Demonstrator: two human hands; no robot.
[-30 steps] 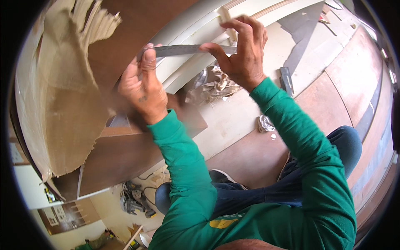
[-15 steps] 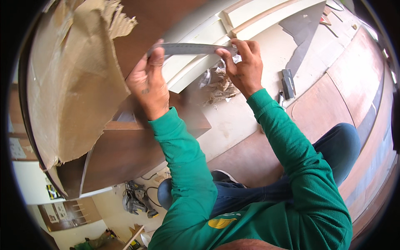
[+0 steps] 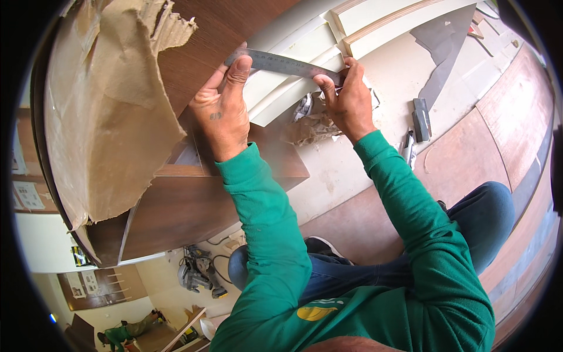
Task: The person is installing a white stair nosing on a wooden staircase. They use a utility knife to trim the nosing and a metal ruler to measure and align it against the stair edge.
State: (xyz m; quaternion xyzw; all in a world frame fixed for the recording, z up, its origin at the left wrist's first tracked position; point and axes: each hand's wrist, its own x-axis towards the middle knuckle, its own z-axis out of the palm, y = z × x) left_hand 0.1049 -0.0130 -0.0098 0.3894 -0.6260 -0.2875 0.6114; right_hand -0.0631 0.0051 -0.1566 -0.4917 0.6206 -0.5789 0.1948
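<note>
A grey metal ruler [image 3: 284, 64] is stretched between my two hands, its right end a little lower than its left. My left hand [image 3: 224, 111] pinches the left end between thumb and fingers, beside the dark brown wood panel [image 3: 234, 29]. At the other end, my right hand [image 3: 352, 102] grips the ruler between thumb and forefinger. Behind the ruler are pale cream boards with wood-coloured edges [image 3: 293, 88]. I cannot tell whether the ruler touches them.
Torn brown cardboard [image 3: 111, 111] covers the left side. Crumpled paper [image 3: 311, 128], a dark block-shaped object [image 3: 421, 119] and a utility knife [image 3: 408, 146] lie on the floor. A power tool [image 3: 199, 271] stands behind my left arm. Far lower left, another person [image 3: 126, 332] bends down.
The ruler has gone from nearly level to sloping down at the right. My right hand sits slightly lower and further right; the view has shifted a little.
</note>
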